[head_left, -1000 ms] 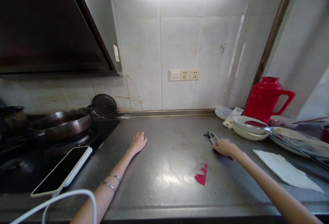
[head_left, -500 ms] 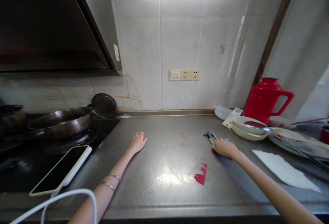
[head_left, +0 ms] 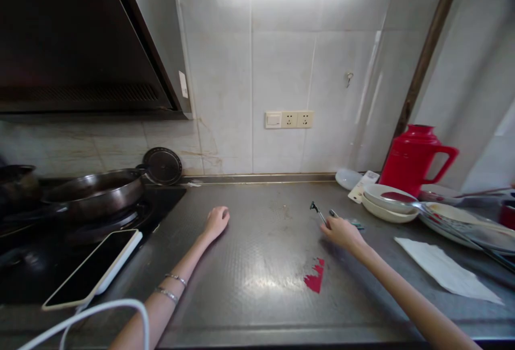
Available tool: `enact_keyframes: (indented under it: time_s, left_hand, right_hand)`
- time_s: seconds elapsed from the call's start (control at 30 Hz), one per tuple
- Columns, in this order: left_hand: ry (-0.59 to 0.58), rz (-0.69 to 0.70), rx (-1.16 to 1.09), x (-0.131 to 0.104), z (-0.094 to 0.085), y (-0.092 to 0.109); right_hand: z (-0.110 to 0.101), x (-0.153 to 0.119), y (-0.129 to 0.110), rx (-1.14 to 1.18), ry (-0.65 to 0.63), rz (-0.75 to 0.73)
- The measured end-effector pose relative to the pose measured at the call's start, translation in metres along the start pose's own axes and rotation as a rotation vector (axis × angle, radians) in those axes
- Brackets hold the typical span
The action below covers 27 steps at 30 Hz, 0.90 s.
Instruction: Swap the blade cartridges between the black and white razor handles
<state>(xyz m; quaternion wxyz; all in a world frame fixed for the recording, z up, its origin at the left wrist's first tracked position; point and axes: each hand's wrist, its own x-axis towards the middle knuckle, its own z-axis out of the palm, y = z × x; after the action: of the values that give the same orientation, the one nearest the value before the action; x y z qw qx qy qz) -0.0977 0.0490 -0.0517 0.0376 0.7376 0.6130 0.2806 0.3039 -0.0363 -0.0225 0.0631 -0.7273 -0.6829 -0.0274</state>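
Note:
My right hand (head_left: 341, 231), low over the steel counter, is closed round the handle of a razor (head_left: 317, 211). The razor's small dark head points up and to the left. Beside the fingers, the dark tip of another slim object (head_left: 333, 214) shows, and a greenish item (head_left: 357, 224) lies partly hidden behind the hand. On the counter to the left rests my left hand (head_left: 218, 222), its fingers loosely curled with nothing visible in them. A torn-edged red patch (head_left: 315, 276) is stuck on the counter between the arms, nearer the front.
At left, a steel pan (head_left: 94, 193) sits on the black stove, with a phone (head_left: 93, 268) and white cable (head_left: 120, 304) in front. Bowls (head_left: 390, 206), a plate (head_left: 466, 226) with utensils, a red thermos (head_left: 414, 159) and a white tissue (head_left: 444, 268) occupy the right.
My right hand has moved slightly left with the razor, whose head now stands out farther from the slim object. My left hand's fingers have curled in. The view has shifted slightly.

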Motion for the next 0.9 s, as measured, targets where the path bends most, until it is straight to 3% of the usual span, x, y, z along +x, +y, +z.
enact_keyframes:
  time_s: [0.1, 0.2, 0.27, 0.33, 0.43, 0.53, 0.67, 0.9]
  left_hand:
    - [0.002, 0.023, -0.126, 0.003, -0.002, 0.021]
    - [-0.047, 0.076, -0.238, 0.0, 0.001, 0.057]
    - [-0.135, 0.095, -0.414, -0.006, 0.003, 0.085]
    - [-0.234, 0.027, -0.603, -0.013, 0.005, 0.111]
    - [-0.309, -0.018, -0.711, -0.022, 0.007, 0.138]
    - [-0.28, -0.033, -0.716, -0.024, 0.009, 0.147]
    - [-0.272, -0.045, -0.68, -0.019, 0.015, 0.144]
    - [-0.296, -0.059, -0.385, -0.001, 0.016, 0.133]
  right_hand:
    - [-0.007, -0.005, -0.025, -0.005, 0.063, -0.005]
    - [-0.018, -0.011, -0.059, -0.03, 0.124, -0.027]
    - [-0.023, -0.016, -0.083, -0.046, 0.178, -0.069]
    - [-0.026, -0.023, -0.105, -0.043, 0.218, -0.105]
    - [-0.026, -0.031, -0.131, -0.016, 0.252, -0.156]
    - [-0.022, -0.035, -0.146, 0.011, 0.267, -0.204]
    - [-0.019, -0.034, -0.155, 0.011, 0.257, -0.225]
    - [-0.018, -0.046, -0.164, -0.007, 0.236, -0.26]
